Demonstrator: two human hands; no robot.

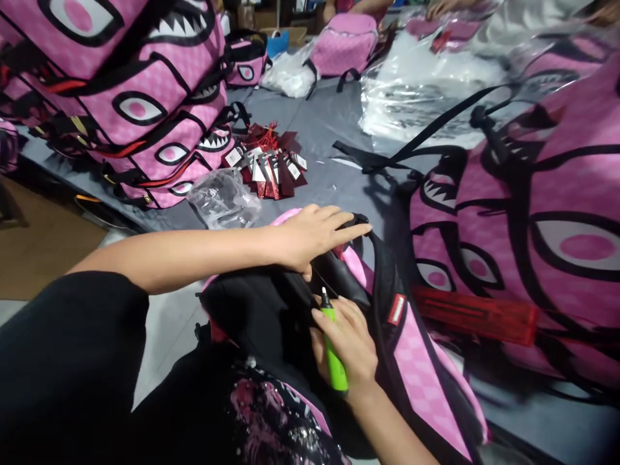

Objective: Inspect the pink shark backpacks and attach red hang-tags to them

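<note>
A pink and black backpack [421, 381] lies tilted in front of me, its black padded side toward my body. My left hand [317, 236] rests across its top edge with the fingers stretched out, beside the black strap loops. Lower down, my right hand [351, 342] is closed around a bright green marker pen [335, 355]. The pen points upward with its pale tip bare. Those right fingers also lie against the black fabric; whether they pinch it as well I cannot tell.
Pink backpacks with printed eyes and teeth are stacked at left [138, 106], and more stand at right [571, 213]. Red hang tags [274, 165] and a crumpled plastic bag [225, 197] lie on the grey table [310, 116]. Clear plastic bags [421, 84] and other people's hands appear at the back.
</note>
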